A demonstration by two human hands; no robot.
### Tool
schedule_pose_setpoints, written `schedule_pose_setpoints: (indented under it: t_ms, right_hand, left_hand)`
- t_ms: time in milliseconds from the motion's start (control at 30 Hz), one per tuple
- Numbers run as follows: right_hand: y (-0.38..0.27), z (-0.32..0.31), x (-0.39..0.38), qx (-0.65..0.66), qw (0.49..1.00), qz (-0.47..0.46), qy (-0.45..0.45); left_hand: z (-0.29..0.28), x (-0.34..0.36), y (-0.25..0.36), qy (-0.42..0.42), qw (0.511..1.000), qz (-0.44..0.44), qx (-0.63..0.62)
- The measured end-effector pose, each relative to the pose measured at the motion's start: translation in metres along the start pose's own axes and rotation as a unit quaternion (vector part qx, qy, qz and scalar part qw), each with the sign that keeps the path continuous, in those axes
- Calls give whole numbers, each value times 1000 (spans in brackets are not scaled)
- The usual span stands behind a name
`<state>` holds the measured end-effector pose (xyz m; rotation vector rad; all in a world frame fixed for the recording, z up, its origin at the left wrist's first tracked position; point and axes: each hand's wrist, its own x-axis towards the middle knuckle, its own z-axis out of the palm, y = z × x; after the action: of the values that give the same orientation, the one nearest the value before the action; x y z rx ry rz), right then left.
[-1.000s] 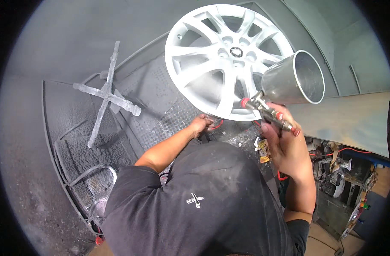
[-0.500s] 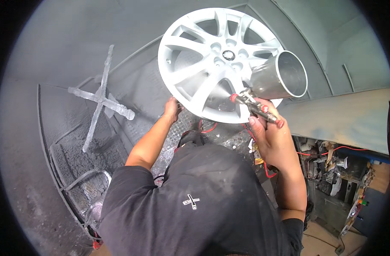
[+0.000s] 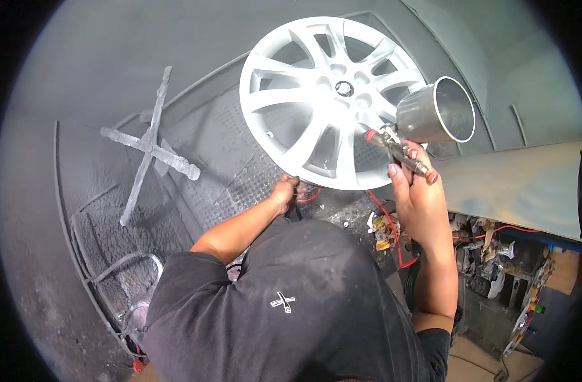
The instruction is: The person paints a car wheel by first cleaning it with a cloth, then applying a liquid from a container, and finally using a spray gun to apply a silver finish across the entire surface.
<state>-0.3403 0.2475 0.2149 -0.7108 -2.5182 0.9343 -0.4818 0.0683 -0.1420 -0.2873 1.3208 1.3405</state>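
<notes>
My right hand (image 3: 421, 191) is closed around a spray gun (image 3: 402, 153) with red fittings. Its open-topped metal cup (image 3: 424, 113) tilts to the right, and the nozzle points left at the wheel's spokes. The car wheel (image 3: 332, 118), multi-spoked and coated white to silver, faces up, with a dark cap (image 3: 344, 88) at its hub. Bright glare lies across its middle. At the wheel's lower edge, my left hand (image 3: 284, 192) has its fingers curled beside the rim; what they grip underneath is hidden.
A grey-coated cross-shaped frame (image 3: 149, 148) stands at the left. Grey booth walls (image 3: 514, 70) surround the work. A red hose (image 3: 393, 232) runs below the wheel. To the right, a pale panel (image 3: 514, 184) sits above a cluttered metal cabinet (image 3: 498, 283).
The wheel has turned counterclockwise and sits slightly further right in view. My left hand has shifted right and nearer me along its edge. My right hand has moved the spray gun a little right.
</notes>
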Motion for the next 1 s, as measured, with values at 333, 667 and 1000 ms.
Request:
schedule_pose_setpoints:
  t_ms: [333, 667, 1000]
  right_hand:
    - [-27, 5, -11, 186, 969, 6, -161]
    - [-7, -2, -1, 21, 998, -3, -62]
    - [4, -4, 5, -50, 999, -22, 4]
  left_hand:
    - [-19, 9, -17, -102, 984, -72, 127]
    - [-59, 50, 64, 113, 983, 140, -36]
    - [-31, 36, 16, 80, 989, 117, -37]
